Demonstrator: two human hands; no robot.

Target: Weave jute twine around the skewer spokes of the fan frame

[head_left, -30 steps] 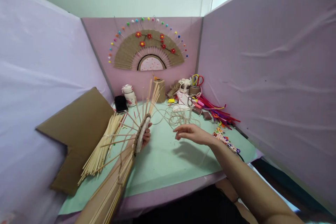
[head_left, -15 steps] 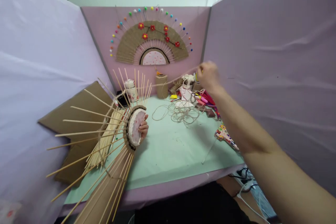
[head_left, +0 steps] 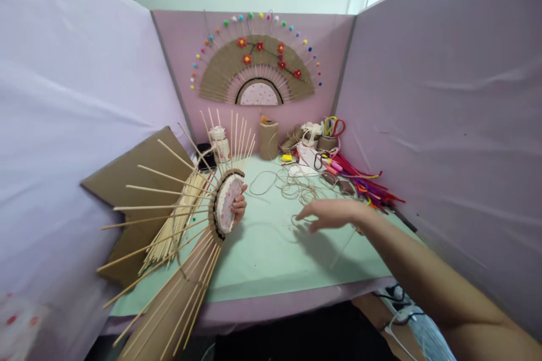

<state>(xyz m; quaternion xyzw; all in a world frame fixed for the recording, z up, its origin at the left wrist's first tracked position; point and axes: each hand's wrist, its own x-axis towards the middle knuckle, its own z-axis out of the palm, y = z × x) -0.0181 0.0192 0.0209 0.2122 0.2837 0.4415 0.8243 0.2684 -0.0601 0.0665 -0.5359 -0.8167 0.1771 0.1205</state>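
Observation:
My left hand (head_left: 239, 207) is closed on the half-round base of a fan frame (head_left: 226, 203), which has pale fabric, a white lace edge and a dark braid. Thin bamboo sticks spread outward from this base, over my left forearm. Twine (head_left: 176, 248) runs across several of the sticks. My right hand (head_left: 324, 214) hovers low over the table, fingers stretched out and slightly blurred. Close to its fingertips is a small loop of twine, and loose coils of twine (head_left: 301, 183) lie just behind it.
A finished fan (head_left: 258, 62) with red flowers hangs on the back panel. Below stand a twine roll (head_left: 269, 141), a white jar (head_left: 219, 144) and a pot of scissors (head_left: 328, 141). Pipe cleaners (head_left: 372, 186) lie at right; cardboard (head_left: 139, 175) and a stick bundle (head_left: 178, 225) lie at left.
My right hand has come down from the upper right to low over the table and opened, letting go of the twine it held stretched. My left hand still holds the fan frame.

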